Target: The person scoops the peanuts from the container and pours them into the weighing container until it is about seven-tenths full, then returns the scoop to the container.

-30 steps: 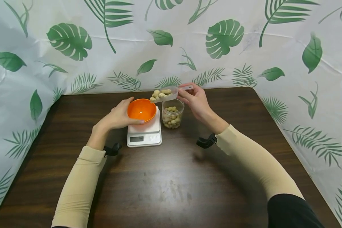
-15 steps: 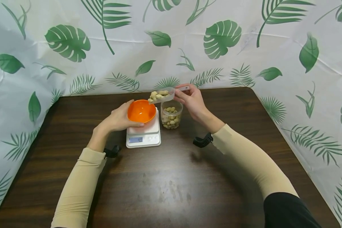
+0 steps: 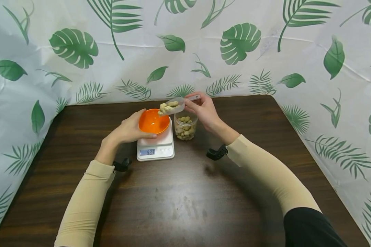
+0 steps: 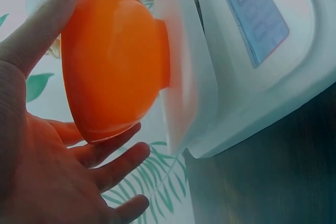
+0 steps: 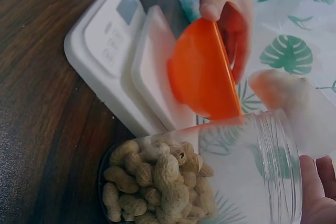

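Observation:
An orange bowl (image 3: pixel 153 124) sits on the plate of a white kitchen scale (image 3: pixel 167 155), whose display is lit. My left hand (image 3: pixel 128 129) holds the bowl from its left side, thumb at the near rim and fingers around the far side. Between the fingers and thumb of my right hand (image 3: pixel 205 111) is the handle of a translucent white scoop (image 3: pixel 180 103). Unshelled peanuts (image 3: pixel 168 107) lie in the scoop, and its front edge overlaps the bowl's right rim in the head view. No peanuts show inside the bowl.
Just right of the scale stands a clear jar (image 5: pixel 273 166), without a lid, partly filled with peanuts (image 5: pixel 168 182). All this is near the back of a dark wooden table (image 3: pixel 179 202). A leaf-patterned sheet (image 3: pixel 198 48) hangs behind it.
My right hand has carried the scoop left and slightly down, from above the jar to the bowl's rim. The scale's display has lit and its digits have changed. My left hand stays at the bowl.

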`<state>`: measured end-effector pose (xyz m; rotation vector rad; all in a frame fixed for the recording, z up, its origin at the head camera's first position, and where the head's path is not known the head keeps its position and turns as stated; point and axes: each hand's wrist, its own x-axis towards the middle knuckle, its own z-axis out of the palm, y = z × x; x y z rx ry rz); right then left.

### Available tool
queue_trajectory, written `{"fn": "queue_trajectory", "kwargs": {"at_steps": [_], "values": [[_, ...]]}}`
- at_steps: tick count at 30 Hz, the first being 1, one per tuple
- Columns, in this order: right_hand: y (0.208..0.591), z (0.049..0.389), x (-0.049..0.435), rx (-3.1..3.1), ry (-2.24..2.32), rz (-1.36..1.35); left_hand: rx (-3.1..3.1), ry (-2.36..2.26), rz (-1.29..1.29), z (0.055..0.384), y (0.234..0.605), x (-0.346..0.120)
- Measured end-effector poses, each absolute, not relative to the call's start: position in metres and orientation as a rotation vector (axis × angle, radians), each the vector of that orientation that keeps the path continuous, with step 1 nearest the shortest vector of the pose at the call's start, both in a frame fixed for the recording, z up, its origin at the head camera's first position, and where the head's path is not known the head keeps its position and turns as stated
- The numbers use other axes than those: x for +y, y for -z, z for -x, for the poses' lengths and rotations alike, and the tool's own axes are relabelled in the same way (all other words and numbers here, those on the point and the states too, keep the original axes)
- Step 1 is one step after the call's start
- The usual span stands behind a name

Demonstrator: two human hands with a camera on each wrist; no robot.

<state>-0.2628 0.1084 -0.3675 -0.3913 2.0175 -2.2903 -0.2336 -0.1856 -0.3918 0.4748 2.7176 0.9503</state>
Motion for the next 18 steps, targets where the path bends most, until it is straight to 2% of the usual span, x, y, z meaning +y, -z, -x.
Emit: {"fn": "queue_trajectory", "kwargs": {"at_steps": [18], "values": [[0.3651, 0.2613, 0.1034, 2.271, 2.087, 0.525, 2.706, -0.981, -0.488, 0.2343, 0.3925, -0.1863]]}}
